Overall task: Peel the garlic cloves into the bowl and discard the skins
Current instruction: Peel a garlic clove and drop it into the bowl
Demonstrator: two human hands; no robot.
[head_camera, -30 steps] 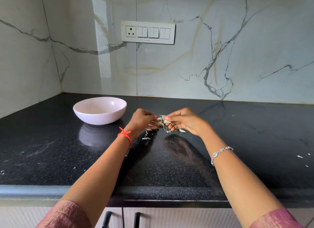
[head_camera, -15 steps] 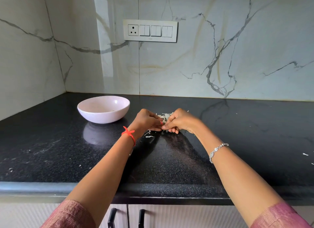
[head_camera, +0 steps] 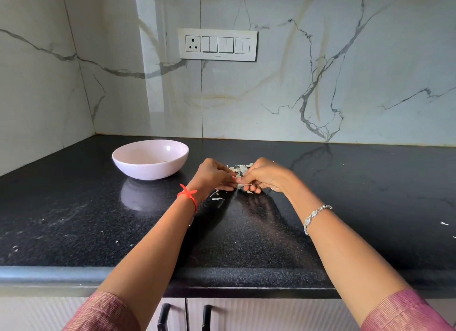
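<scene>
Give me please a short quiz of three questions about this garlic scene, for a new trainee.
1. Choose: the bowl stands A) at the person's left, B) at the person's right, C) at the counter's front edge.
2. True or false: the red thread is on the left wrist.
3. Fill in: the loose skins lie on the black ___.
Key: 1 A; 2 true; 3 countertop.

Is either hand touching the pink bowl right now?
No, the left hand and right hand both pinch at the garlic skins, apart from the bowl.
</scene>
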